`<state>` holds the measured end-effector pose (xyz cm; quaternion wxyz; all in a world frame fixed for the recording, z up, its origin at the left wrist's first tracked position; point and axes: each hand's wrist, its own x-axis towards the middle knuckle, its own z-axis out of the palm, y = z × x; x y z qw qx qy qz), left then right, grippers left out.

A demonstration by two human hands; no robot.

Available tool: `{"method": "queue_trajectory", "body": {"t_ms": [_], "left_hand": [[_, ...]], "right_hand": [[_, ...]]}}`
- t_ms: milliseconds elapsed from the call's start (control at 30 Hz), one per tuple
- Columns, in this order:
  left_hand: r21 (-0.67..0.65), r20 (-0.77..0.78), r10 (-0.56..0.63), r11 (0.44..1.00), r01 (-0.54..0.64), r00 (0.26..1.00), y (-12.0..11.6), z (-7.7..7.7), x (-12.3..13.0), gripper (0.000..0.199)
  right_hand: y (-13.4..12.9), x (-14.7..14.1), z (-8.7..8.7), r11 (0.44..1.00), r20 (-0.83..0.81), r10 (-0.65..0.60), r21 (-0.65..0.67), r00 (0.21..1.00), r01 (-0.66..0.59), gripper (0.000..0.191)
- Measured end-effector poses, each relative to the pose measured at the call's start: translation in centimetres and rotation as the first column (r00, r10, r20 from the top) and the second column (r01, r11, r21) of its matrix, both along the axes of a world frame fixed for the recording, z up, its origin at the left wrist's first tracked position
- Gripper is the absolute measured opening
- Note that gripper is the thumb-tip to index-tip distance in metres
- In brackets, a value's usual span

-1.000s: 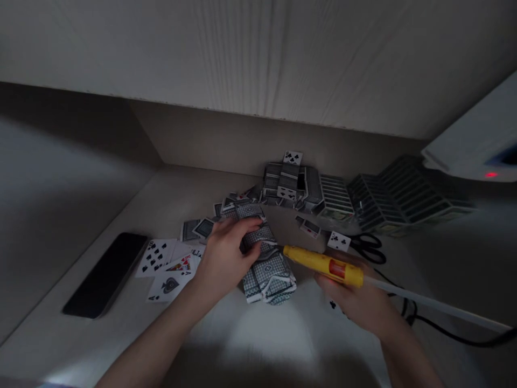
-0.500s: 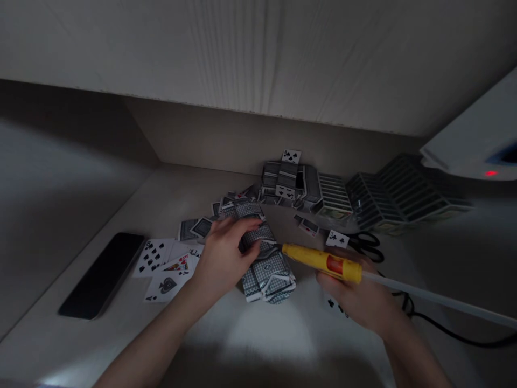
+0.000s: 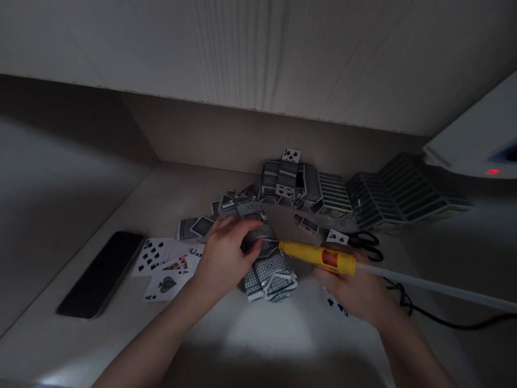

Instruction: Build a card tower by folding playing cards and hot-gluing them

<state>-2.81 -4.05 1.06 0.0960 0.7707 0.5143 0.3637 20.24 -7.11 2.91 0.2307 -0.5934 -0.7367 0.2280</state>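
Note:
A long model built from folded playing cards (image 3: pixel 270 272) lies in the middle of the tabletop, patterned card backs outward. My left hand (image 3: pixel 230 242) grips its left side, thumb and fingers curled over the top. My right hand (image 3: pixel 351 280) is closed around a yellow hot glue gun (image 3: pixel 317 256), with a long clear glue stick (image 3: pixel 436 291) running out of its rear. The gun's nozzle points left and meets the model's right side near my left thumb; whether it touches is too dark to tell.
A smartphone (image 3: pixel 100 275) and face-up cards (image 3: pixel 167 280) lie at left. Behind stand another card model (image 3: pixel 288 178) and stepped card structures (image 3: pixel 404 194). Black scissors (image 3: pixel 365 242), a five of clubs (image 3: pixel 337 237) and a black cable (image 3: pixel 440 320) are at right. An overhead board (image 3: pixel 242 59) hangs low.
The glue gun and my right hand have shifted slightly left, bringing the nozzle nearer the model. My left hand keeps its grip.

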Motion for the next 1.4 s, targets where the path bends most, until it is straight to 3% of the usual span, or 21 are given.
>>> {"method": "queue_trajectory", "body": {"t_ms": [300, 667, 867, 1000, 1200, 1300, 1400], "left_hand": [[-0.035, 0.029, -0.03, 0.999, 0.031, 0.999, -0.1, 0.0, 0.0, 0.021], [-0.076, -0.023, -0.16, 0.985, 0.158, 0.987, -0.4, 0.3, -0.7, 0.035], [-0.103, -0.057, -0.205, 0.975, 0.199, 0.977, -0.5, 0.1, -1.0, 0.038], [-0.1, -0.061, -0.225, 0.971, 0.218, 0.972, -0.7, 0.5, -1.0, 0.04], [-0.279, -0.063, -0.335, 0.911, 0.305, 0.94, -1.1, 2.1, -2.0, 0.074], [-0.318, -0.073, -0.356, 0.894, 0.316, 0.932, -1.1, 2.1, -2.3, 0.099], [-0.335, -0.061, -0.35, 0.889, 0.311, 0.935, -1.0, 1.7, -2.2, 0.104]], "right_hand": [[0.4, -0.4, -0.1, 1.0, -0.038, -0.005, -0.019, 0.999, 0.004, 0.006], [0.4, -0.4, -0.2, 0.996, -0.023, -0.075, -0.052, 0.997, 0.074, 0.006], [0.9, -0.9, 0.3, 0.992, -0.037, -0.055, -0.119, 0.998, 0.051, 0.01], [1.0, -0.9, 0.0, 0.997, -0.027, -0.042, -0.071, 0.999, 0.04, 0.008], [0.9, -0.7, -0.4, 0.997, -0.029, -0.038, -0.066, 0.999, 0.036, 0.005], [0.8, -0.7, -0.5, 0.998, -0.045, -0.023, -0.065, 0.999, 0.02, 0.005], [0.8, -0.7, -0.6, 0.999, -0.048, -0.006, -0.032, 0.999, 0.005, 0.007]]}}
